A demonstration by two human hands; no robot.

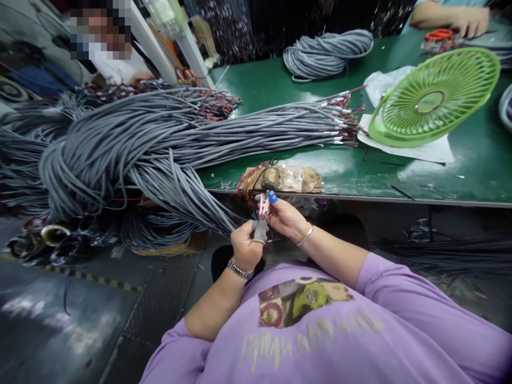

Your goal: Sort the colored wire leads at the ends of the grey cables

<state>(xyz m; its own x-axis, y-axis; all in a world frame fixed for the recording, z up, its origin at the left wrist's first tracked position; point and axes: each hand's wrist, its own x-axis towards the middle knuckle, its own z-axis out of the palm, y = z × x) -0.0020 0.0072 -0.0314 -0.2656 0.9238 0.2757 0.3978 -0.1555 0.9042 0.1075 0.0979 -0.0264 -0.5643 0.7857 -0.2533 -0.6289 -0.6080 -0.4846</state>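
My left hand (245, 246), its thumb wrapped in a grey cover, is closed around the end of a grey cable. Several thin coloured wires (256, 216) fan out from that end, just above the thumb. Close beside it, my right hand (287, 217), with a blue cover on one fingertip, pinches a small pinkish-white piece (264, 206) against the wires. What kind of piece it is, I cannot make out. A long bundle of grey cables (192, 194) runs from the left down to my left hand. Both hands are just in front of the table edge.
Piles of grey cables (100, 144) cover the left of the green table (420, 181). A wooden block (298, 180) with wires lies at the front edge. A green fan (436, 101) stands at right, a cable coil (328, 53) behind. A co-worker's hand (472, 22) rests at back right.
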